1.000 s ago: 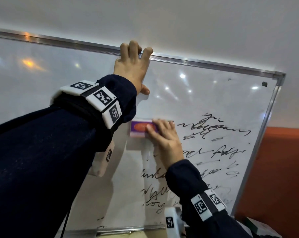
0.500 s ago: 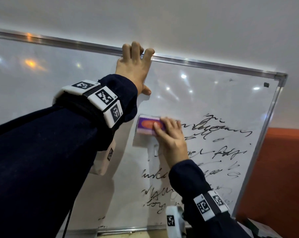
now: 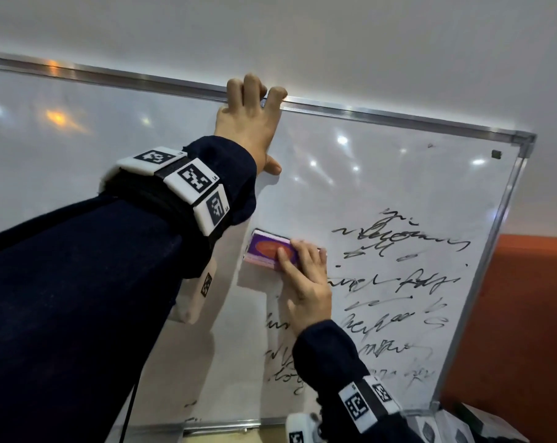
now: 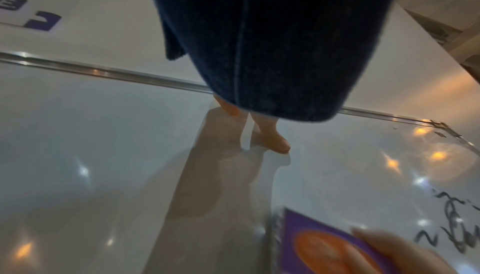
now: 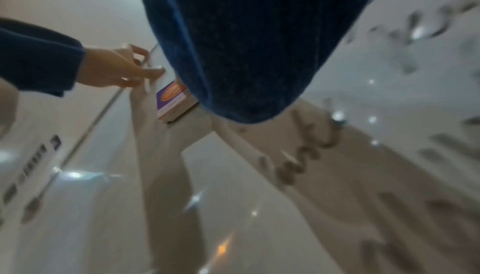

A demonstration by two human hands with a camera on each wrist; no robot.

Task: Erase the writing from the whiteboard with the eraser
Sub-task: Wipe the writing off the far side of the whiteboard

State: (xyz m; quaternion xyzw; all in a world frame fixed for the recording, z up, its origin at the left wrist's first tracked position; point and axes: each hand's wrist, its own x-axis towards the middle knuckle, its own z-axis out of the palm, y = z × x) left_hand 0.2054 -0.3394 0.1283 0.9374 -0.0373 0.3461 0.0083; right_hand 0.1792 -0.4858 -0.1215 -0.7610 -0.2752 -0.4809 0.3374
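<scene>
A large white whiteboard with a silver metal frame (image 3: 360, 114) fills most of the head view, tilted so that its top edge runs from upper left down toward a corner at the right. Black scribbled handwriting (image 3: 395, 292) covers the right and lower-middle part of the board in several loose lines; the left part of the surface shows only glare spots and reflections.

The left hand (image 3: 250, 129) reaches up to the top edge of the frame. Its fingers curl over the metal rail and the thumb lies flat against the board face below, so this grip is clamped on the frame. In the left wrist view only the thumb (image 4: 275, 138) and a bit of another finger show past the dark blue sleeve (image 4: 270, 37).

The right hand (image 3: 307, 282) presses a small rectangular eraser with a purple top and an orange oval label (image 3: 270, 249) flat against the board. The eraser lies under the fingertips, its left part sticking out past them; the thumb runs along its lower edge while the other fingers lie over its right end and upper side, so the grip is closed on the eraser. The eraser sits just left of the top lines of writing, below the left wrist and well under the left hand. In the right wrist view the eraser (image 5: 172, 98) peeks out beside the blue cuff; the picture is blurred.

Both forearms wear white wristbands with black square markers (image 3: 190, 179).
</scene>
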